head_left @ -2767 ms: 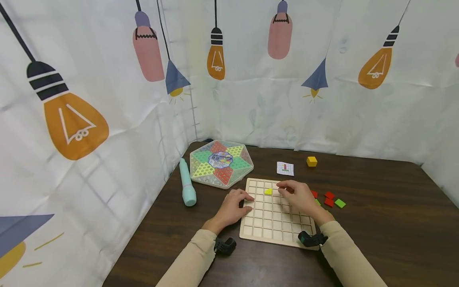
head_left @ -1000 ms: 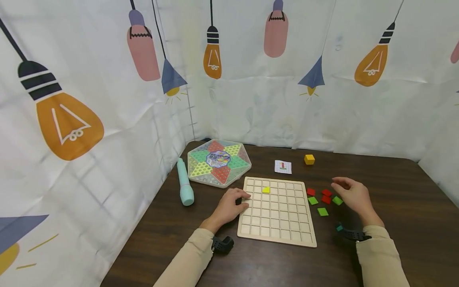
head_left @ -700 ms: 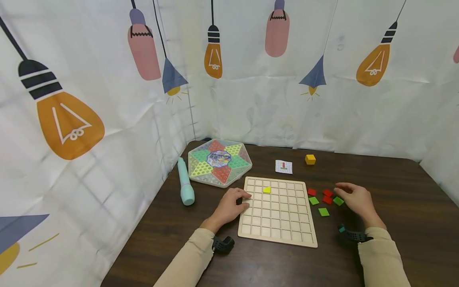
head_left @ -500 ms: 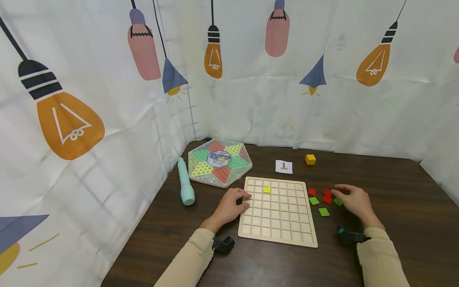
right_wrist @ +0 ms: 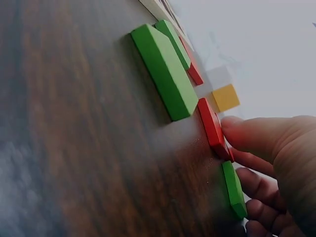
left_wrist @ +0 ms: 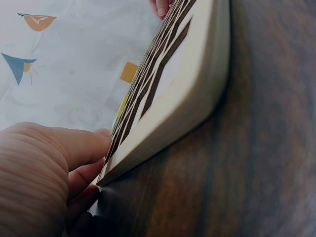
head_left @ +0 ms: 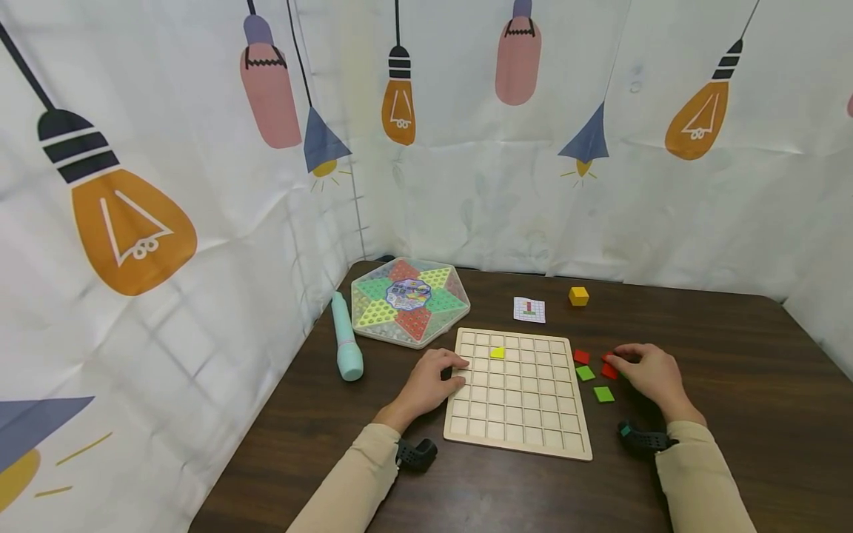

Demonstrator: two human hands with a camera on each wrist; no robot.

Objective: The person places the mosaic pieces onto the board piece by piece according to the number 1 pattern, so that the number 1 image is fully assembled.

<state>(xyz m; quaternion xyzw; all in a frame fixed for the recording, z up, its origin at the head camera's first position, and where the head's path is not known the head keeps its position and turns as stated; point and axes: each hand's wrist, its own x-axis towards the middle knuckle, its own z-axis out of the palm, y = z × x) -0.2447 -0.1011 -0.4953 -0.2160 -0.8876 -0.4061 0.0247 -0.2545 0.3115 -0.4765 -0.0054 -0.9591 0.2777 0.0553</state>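
A pale wooden grid board (head_left: 516, 407) lies on the dark table with one yellow tile (head_left: 497, 353) near its far left corner. My left hand (head_left: 421, 389) rests at the board's left edge, thumb and index finger apart and touching it; the left wrist view has the thumb on the rim (left_wrist: 106, 170). To the right of the board, my right hand (head_left: 651, 377) pinches a red tile (head_left: 607, 356) with thumb and fingertips. Close by lie another red tile (right_wrist: 211, 126) and a green tile (right_wrist: 234, 190), the latter hidden by my hand in the head view.
More tiles, one red (head_left: 582, 357) and two green, including a green tile (head_left: 603, 394), lie beside the board. Behind are a printed grid card (head_left: 529, 310) and a yellow cube (head_left: 578, 297). A hexagonal Chinese checkers set (head_left: 409, 302) and a mint-coloured tapered object (head_left: 347, 340) stand left.
My right hand went from over the board to the tiles on the right, then slid left past a green tile onto a red one. My left hand stayed at the board's edge.
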